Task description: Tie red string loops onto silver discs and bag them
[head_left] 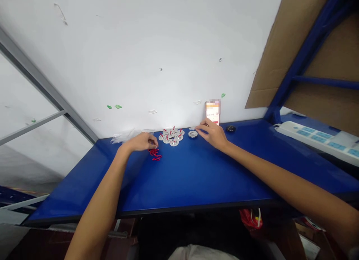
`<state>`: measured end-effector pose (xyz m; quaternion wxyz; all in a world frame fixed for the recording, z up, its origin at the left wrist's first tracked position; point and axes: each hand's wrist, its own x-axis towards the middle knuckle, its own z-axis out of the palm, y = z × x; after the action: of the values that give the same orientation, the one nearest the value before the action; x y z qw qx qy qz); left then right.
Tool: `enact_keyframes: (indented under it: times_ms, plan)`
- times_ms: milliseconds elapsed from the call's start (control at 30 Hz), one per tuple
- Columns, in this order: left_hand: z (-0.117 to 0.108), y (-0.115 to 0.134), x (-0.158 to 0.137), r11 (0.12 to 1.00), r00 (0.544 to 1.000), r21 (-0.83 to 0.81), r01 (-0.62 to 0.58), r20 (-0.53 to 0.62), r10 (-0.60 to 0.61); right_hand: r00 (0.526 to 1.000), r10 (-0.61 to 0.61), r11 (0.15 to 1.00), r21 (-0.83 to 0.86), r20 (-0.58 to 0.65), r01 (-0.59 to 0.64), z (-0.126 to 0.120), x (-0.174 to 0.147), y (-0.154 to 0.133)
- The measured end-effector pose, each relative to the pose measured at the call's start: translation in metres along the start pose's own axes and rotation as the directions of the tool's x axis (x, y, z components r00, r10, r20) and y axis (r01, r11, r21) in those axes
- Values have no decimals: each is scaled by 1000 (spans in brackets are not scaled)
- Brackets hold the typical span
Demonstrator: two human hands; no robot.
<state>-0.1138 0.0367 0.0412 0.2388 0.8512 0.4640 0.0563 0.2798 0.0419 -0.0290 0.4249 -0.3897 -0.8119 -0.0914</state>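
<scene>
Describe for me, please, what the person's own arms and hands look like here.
The left hand and right hand are ungloved, and no sleeves cover the left forearm or right forearm. No cables or clear markings show; any ring is too small to make out.

A phone [212,112] is leaning against the white wall [179,47], a black object [230,128] lying nearby and a power strip [319,136] sitting farther right.

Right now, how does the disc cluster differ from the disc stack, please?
The disc cluster spreads wide; the disc stack is compact. Red loops show on the cluster, but none show on the stack. Both are silvery and rest on the blue table.
</scene>
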Motion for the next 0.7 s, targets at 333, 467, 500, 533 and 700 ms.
enact_keyframes:
  times_ms: [333, 467, 500, 533, 700]
  plan:
    - [15, -9, 13, 999, 1000, 43, 28, 11, -28, 990, 28, 995, 91, 141, -41, 6, -8, -14]
    - [10, -3, 8, 999, 997, -11, -52, -54, 51, 979, 122, 945, 281, 165, -165, 6, -6, -21]
    - [9, -1, 7, 996, 995, -57, -76, -75, 71, 970, 164, 905, 364, 179, -220, 6, -6, -24]
    - [8, 1, 6, 989, 992, -111, -95, -91, 85, 956, 207, 845, 454, 207, -281, 6, -6, -26]
    - [17, 20, 11, 929, 981, -347, -127, -185, 65, 836, 319, 424, 721, 447, -548, 12, -7, -38]
